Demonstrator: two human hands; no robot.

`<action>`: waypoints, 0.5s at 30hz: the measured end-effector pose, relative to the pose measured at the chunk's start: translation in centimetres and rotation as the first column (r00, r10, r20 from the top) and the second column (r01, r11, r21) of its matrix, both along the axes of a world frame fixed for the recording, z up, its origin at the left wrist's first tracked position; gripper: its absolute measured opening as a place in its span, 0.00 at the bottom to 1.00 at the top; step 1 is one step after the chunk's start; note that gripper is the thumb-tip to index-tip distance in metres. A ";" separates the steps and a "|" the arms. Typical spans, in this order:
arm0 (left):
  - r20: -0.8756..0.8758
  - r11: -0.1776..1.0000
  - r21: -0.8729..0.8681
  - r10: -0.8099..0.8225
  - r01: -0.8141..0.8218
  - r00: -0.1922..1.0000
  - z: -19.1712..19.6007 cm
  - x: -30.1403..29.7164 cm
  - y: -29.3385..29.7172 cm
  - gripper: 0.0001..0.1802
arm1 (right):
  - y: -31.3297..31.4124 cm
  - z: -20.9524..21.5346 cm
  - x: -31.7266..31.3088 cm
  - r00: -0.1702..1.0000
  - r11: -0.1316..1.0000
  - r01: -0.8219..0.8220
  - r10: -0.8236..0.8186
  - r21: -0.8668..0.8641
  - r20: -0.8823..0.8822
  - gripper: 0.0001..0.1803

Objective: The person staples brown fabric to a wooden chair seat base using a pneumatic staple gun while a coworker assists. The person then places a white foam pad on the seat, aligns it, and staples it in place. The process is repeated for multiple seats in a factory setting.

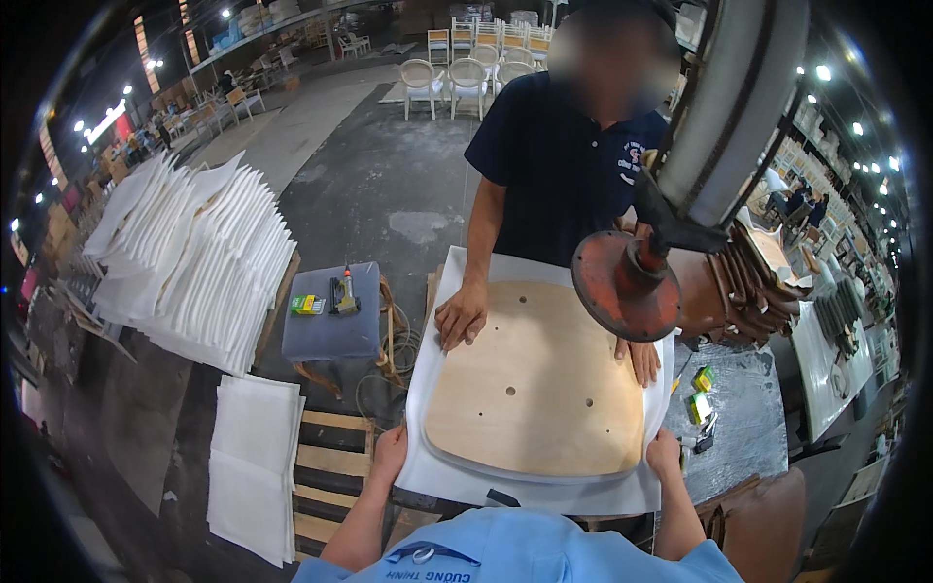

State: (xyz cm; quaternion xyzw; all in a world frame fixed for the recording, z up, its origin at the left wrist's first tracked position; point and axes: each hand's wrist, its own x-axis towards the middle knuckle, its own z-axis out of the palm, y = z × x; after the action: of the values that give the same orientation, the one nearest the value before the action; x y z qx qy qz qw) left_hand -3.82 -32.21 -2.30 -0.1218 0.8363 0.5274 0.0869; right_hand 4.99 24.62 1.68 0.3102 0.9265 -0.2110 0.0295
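A pale plywood seat panel (544, 428) with several drilled holes and rounded corners lies flat on a white sheet (525, 494). My left hand (390, 452) is closed on the sheet's near left edge; its fingertips are partly hidden. On the near right edge, my right hand (665, 454) grips the same sheet, its fingers also partly hidden. Across from me stands a co-worker in a dark shirt (554, 146). The co-worker's one hand (462, 313) presses on the sheet at the panel's far left side, and the other (638, 363) rests at its right edge.
A red round press plate (627, 287) hangs over the panel's far right corner. Left are a tall stack of white sheets (194, 262), a padded stool (335, 330) bearing a staple gun (344, 296), and a wooden pallet (330, 457). Small boxes (701, 408) lie on the right table (748, 418).
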 end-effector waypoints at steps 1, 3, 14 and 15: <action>-0.030 0.999 -0.037 0.012 -0.013 0.999 -0.3 0.2 0.0 0.27 | -0.6 0.2 -0.2 1.000 1.000 0.012 -0.012 0.014 -0.007 0.19; -0.084 0.999 -0.040 0.025 -0.029 0.996 -0.7 0.2 0.6 0.26 | -0.6 0.7 0.0 0.999 0.998 0.032 -0.031 0.046 -0.023 0.19; -0.045 0.978 0.206 -0.013 0.022 0.999 0.0 1.0 0.4 0.19 | 0.3 0.5 0.5 0.997 0.999 0.040 -0.039 0.010 -0.072 0.20; 0.004 0.972 0.229 -0.047 0.045 0.999 0.3 0.5 0.2 0.20 | 0.7 0.4 0.7 0.993 0.999 0.032 -0.035 -0.026 -0.113 0.20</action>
State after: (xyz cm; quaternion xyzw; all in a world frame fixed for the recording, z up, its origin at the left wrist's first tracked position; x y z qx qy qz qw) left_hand -3.36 -32.02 -1.99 -0.0940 0.7721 0.6176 0.1164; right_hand 5.70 25.35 2.04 0.3129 0.9187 -0.2399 -0.0230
